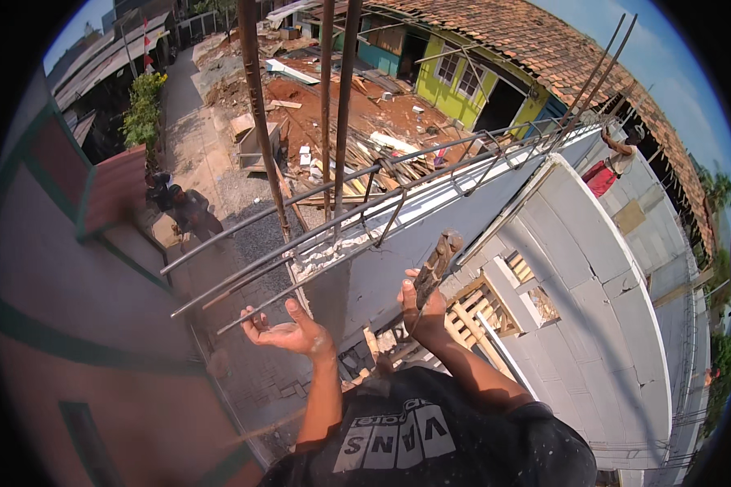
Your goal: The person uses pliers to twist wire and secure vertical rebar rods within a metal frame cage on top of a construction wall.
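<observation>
Below me, a cage of steel bars runs along the top of a white block wall, with bent ties around it. My left hand is raised palm up beside the near end of the lowest bar, its fingers apart and slightly curled; whether it touches the bar is unclear. My right hand is wrapped around a rough, dusty brown object, perhaps wood or a worn tool, held upright just right of the cage.
Vertical bars rise in front. A person works at the right wall top; people are on the path below left. A pink-and-green house wall flanks the left. Lumber piles lie on red soil. Wooden slats show below right.
</observation>
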The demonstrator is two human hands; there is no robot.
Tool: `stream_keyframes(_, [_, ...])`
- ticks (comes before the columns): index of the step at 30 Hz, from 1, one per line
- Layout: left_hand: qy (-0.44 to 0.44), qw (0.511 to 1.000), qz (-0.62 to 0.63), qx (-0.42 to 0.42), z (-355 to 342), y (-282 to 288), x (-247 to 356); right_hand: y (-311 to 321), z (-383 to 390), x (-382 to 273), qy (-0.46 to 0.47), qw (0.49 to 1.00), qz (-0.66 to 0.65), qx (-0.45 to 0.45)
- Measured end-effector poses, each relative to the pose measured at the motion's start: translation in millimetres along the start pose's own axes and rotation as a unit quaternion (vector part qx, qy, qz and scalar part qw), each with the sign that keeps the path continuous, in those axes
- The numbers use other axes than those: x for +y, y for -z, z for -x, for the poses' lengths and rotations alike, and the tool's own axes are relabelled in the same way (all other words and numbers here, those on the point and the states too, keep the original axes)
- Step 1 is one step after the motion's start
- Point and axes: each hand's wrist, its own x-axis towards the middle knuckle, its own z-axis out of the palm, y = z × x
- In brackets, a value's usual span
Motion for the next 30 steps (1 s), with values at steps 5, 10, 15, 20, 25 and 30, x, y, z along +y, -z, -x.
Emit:
stream_keyframes(5, [-0.224, 0.972, 0.078, -0.006, -5.7, 19.4, 73.7, 10.0, -102.7, -45.8, -0.018, 0.981, -0.168, 0.098])
stream_keyframes(10, [0.025, 0.9, 0.393, -0.185, -79.8, -20.7, 95.7, 1.6, -158.0, -61.5, -0.05, 0.955, -0.268, 0.116])
stream_keyframes(15, [0.026, 0.88, 0.421, -0.22, -106.1, -23.3, 129.1, -5.1, -164.1, -78.8, -0.138, 0.891, -0.422, 0.093])
stream_keyframes(20, [-0.034, 0.876, 0.419, -0.235, -123.9, -29.3, 160.0, 26.3, -179.9, -91.5, -0.144, 0.829, -0.541, 0.02])
stream_keyframes(25, [-0.081, 0.904, 0.328, -0.262, -161.8, -43.1, 231.6, 55.0, -213.4, -148.5, -0.115, 0.826, -0.552, -0.001])
stream_keyframes(30, [-0.198, 0.908, 0.24, -0.281, -229.1, -74.2, 318.8, 83.8, -277.6, -212.2, -0.032, 0.802, -0.595, -0.024])
